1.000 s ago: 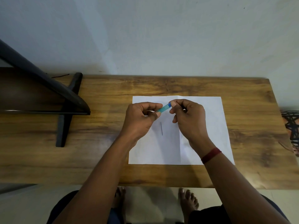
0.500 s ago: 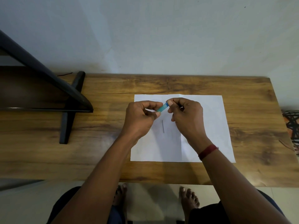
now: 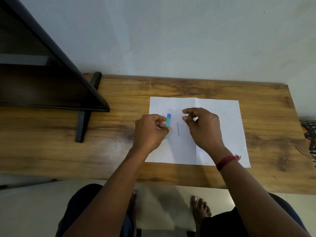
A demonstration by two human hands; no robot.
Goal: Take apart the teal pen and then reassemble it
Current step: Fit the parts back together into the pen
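Note:
My left hand grips a short teal pen with a blue end, held nearly upright over the left part of a white paper sheet. The pen's lower end is hidden by my fingers. My right hand hovers just right of it, apart from the pen, fingers curled loosely with thumb and forefinger close together; I cannot see anything in them. A thin dark line, a slender rod or a drawn mark, lies on the paper between my hands.
The paper lies on a wooden table against a pale wall. A black shelf frame stands on the table's left part. A dark patterned object sits past the right edge. My feet show below the table's front edge.
My right hand has let go of the pen's end and moved right. My left hand now holds the pen alone and has turned it more upright. The camera view has shifted.

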